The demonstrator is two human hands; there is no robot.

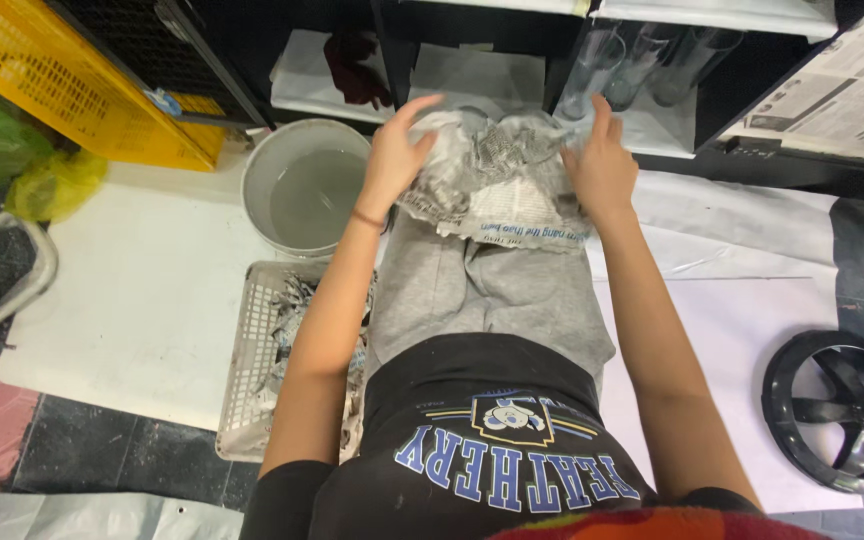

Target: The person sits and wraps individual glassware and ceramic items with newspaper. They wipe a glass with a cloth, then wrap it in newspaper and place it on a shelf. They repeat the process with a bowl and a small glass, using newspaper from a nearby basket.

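Centrally, a crumpled bundle of newspaper (pixel 497 180) rests on the knees of the seated person, above the grey trousers (pixel 492 290), and it appears to wrap an object that cannot be identified. Left hand (pixel 397 150) and right hand (pixel 600 160) press against opposite sides of the bundle, fingers spread and curled over the paper, so that the bundle is clamped between them; the hands themselves are apart. Just beyond the bundle, on a low white shelf (pixel 652 135), stand several tall clear glasses (pixel 642 65), unwrapped and upright. To the left of the left hand sits a round grey bucket (pixel 307 190) holding cloudy water, touching or just beside a pale perforated plastic tray (pixel 257 360) that contains more scrunched newspaper pieces (pixel 292 310) and is partly hidden by the left forearm. Both bucket and tray rest on a white sheet (pixel 132 290) laid over the floor. At upper left a yellow slatted crate (pixel 72 80) leans against a black mesh panel, with green and yellow plastic bags (pixel 22 160) beside it. At upper right a flat stack of newspaper sheets (pixel 842 90) lies on a dark surface. At lower right lies a black round fan housing (pixel 837 410) with curved blades.
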